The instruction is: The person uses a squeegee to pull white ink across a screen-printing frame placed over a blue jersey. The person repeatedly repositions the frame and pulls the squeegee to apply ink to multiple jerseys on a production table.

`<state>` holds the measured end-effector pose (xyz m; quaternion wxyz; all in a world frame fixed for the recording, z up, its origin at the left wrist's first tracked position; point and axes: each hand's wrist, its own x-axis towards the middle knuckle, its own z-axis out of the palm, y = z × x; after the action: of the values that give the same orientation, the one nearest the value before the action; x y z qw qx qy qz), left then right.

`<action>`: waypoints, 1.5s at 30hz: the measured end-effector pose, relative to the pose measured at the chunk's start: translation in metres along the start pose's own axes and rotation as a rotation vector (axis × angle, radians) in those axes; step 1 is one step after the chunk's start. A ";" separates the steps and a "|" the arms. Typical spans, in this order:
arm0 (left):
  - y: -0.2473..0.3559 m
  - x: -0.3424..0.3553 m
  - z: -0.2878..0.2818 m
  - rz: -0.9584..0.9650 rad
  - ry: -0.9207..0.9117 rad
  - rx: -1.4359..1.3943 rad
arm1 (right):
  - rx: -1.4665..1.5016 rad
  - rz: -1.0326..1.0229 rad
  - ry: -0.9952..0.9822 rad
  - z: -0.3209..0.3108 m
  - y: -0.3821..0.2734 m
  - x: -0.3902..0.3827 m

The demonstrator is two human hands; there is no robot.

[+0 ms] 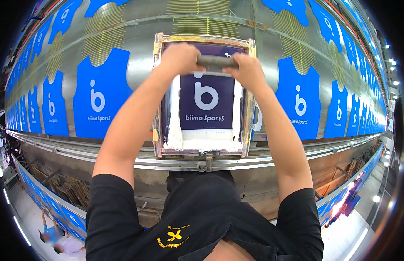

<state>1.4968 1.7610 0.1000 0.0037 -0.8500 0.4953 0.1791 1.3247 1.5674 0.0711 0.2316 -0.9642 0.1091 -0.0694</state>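
Screen-printing line, long table [141, 52] carrying a row of blue shirt-shaped cut pieces. The printing frame [205, 93] sits flat over one piece at the near edge of the table, clipped against the metal rail [202, 163] just in front of the person. Both hands are at the far end of the frame: left hand [181, 57] and right hand [247, 71] wrapped shut around the grey handle of the squeegee [217, 61], one at each end, fingers curled fully over it, no gap showing. The blade edge itself is hidden beneath the handle and hands. White ink [197, 142] lies pooled along the near end of the screen and smeared up both sides; the dark mesh in the middle shows the light logo stencil clearly. Judging by this, the stroke on this piece stands at its far end, and whether ink has gone through cannot be told from here. The neighbouring pieces, blue piece on the left [102, 95] and blue piece on the right [297, 100], already carry the white logo, so much of the visible row reads as printed.
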 end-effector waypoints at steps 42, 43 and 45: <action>0.095 -0.188 0.108 -0.041 -0.073 -0.172 | 0.131 0.027 -0.083 0.035 -0.072 -0.217; 0.092 -0.180 0.106 -0.060 -0.195 -0.203 | 0.133 0.071 -0.185 0.036 -0.067 -0.207; 0.087 -0.162 0.098 -0.091 -0.327 -0.256 | 0.115 0.145 -0.387 0.032 -0.057 -0.190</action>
<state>1.3222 1.8708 0.0731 -0.0157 -0.8246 0.4225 0.3759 1.1574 1.6768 0.0529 0.3075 -0.9343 0.1275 0.1277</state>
